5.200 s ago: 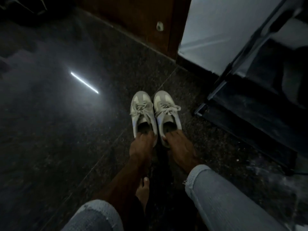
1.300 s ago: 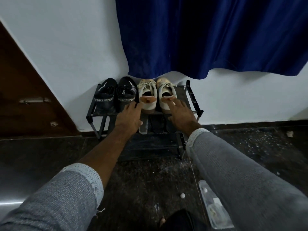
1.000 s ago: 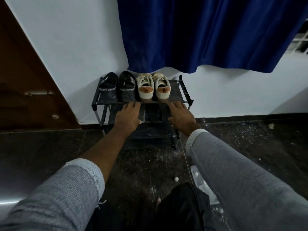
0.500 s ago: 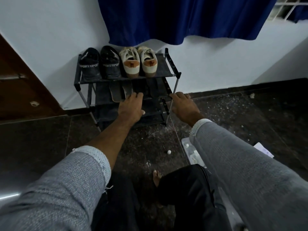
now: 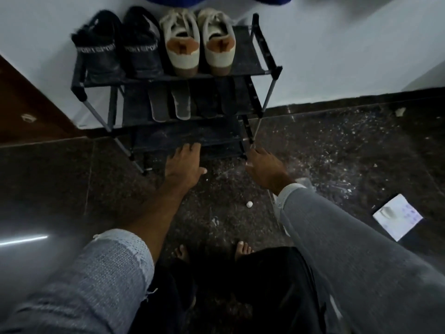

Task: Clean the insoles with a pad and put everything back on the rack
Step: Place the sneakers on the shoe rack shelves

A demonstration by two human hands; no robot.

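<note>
A black shoe rack (image 5: 269, 56) stands against the white wall. On its top shelf sit a pair of white sneakers (image 5: 196, 42) with tan heels, and a pair of black sport shoes (image 5: 118, 47) to their left. Several insoles (image 5: 179, 102) lie side by side on the middle shelf. My left hand (image 5: 184, 165) is spread flat, fingers straight, in front of the lowest shelf. My right hand (image 5: 263, 168) hovers beside the rack's front right leg with relaxed fingers. Both hands hold nothing. No pad shows.
A clear plastic packet (image 5: 303, 184) lies on the dark speckled floor under my right wrist. A small white ball (image 5: 249, 204) lies in front of the rack and a white paper (image 5: 397, 219) at the right. A brown door (image 5: 24, 112) is at the left. My bare feet (image 5: 243, 248) show below.
The white sneakers went from the floor onto the rack's top shelf. Both hands let go of them and dropped from the top shelf to the rack's base; the view tilted down.
</note>
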